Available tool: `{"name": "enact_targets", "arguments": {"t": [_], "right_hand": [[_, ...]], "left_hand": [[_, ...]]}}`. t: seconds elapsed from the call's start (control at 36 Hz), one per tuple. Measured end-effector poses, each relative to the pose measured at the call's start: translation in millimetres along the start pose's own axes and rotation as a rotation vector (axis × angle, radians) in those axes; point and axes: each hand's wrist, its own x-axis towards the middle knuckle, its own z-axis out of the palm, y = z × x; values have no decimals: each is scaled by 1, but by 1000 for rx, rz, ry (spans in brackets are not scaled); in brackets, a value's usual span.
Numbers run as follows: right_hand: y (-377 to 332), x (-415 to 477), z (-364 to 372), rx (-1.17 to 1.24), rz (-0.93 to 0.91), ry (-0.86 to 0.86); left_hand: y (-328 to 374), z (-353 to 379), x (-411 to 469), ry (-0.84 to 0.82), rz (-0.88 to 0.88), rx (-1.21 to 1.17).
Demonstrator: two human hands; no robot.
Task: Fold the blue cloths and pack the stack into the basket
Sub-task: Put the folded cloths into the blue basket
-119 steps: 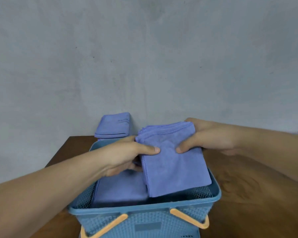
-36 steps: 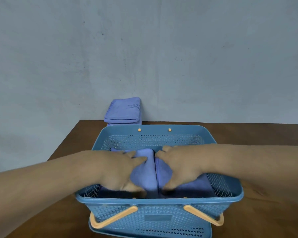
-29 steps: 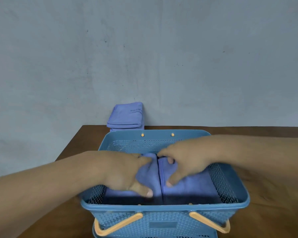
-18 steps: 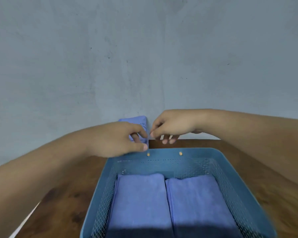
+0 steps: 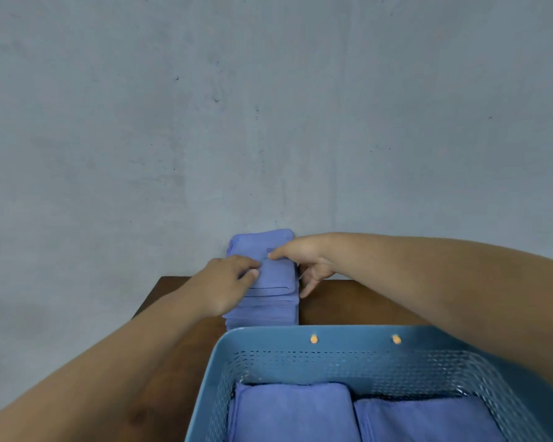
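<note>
Arms out past basket (image 5: 300, 330), L hand (image 5: 225, 287) & R hand (image 5: 305, 260) fingers gripping cloth stack (image 5: 264, 303).

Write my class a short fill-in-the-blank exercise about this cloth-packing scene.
The basket already holds ____ folded piles side by side.
The stack of cloths behind it is ____ in colour.
The left hand and right hand touch that stack, beyond the far rim of the ____.
Missing words: two; blue; basket.
</note>
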Motion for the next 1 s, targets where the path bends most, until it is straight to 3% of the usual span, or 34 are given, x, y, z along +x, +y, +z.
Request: {"name": "enact_targets", "arguments": {"t": [0.25,0.36,0.47,0.61,0.75,1.0], "right_hand": [[10,42,2,19,23,12],[1,24,5,-18,-28,60],[-8,3,7,-22,-116,55],[-35,-36,6,-8,-367,87],[-52,-105,-2,-42,-603,190],[-36,-226,-16,-14,-950,128]], "left_hand": [[-10,14,-6,53,135,38],[-7,16,-15,81,104,0],[-6,7,-29,184,61,-241],[2,-23,-43,547,-82,-582],[28,-58,-60,442,-160,-929],[95,-95,-108,354,404,-1133]]}}
